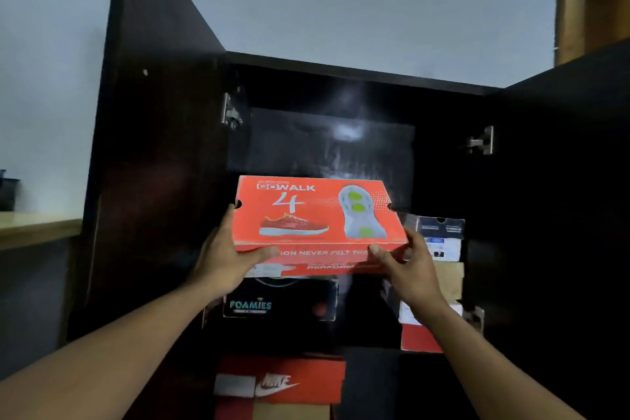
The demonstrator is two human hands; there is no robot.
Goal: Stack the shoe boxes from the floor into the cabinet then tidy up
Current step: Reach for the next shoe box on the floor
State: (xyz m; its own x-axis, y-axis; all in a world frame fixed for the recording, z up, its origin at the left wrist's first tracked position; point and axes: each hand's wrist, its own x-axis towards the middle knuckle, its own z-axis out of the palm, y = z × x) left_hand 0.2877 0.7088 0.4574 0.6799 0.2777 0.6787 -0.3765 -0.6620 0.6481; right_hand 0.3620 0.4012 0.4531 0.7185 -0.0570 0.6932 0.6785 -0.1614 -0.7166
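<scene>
- The orange shoe box [318,213] sits at the centre of the view, held in the open mouth of the dark cabinet [341,78], its lid facing the camera with a printed sneaker, a shoe sole and the words "GO WALK 4"
- The left hand [226,256] is clamped on the box's corner at 8 o'clock, thumb pressed along the front edge and fingers wrapped round the side
- The right hand [410,268] grips the corner at 4 o'clock, thumb on the front edge, fingers behind the side wall
- Directly below the held box, at 6 o'clock, a black box marked "FOAMIES" [279,303] rests inside the cabinet; whether the orange box touches it cannot be told
- At 3 o'clock from the orange box a stack of boxes [441,259] stands in the cabinet's right half: a dark one with a white label on top, a tan one under it, a red and white one lower
- Further down, at 6 o'clock near the frame's bottom edge, lies a red Nike box [279,382]
- Both cabinet doors stand wide open, the left door [146,147] at 9 o'clock and the right door [562,181] at 3 o'clock, with metal hinges showing on each side
- A pale wall [375,3] fills the area above the cabinet at 12 o'clock
</scene>
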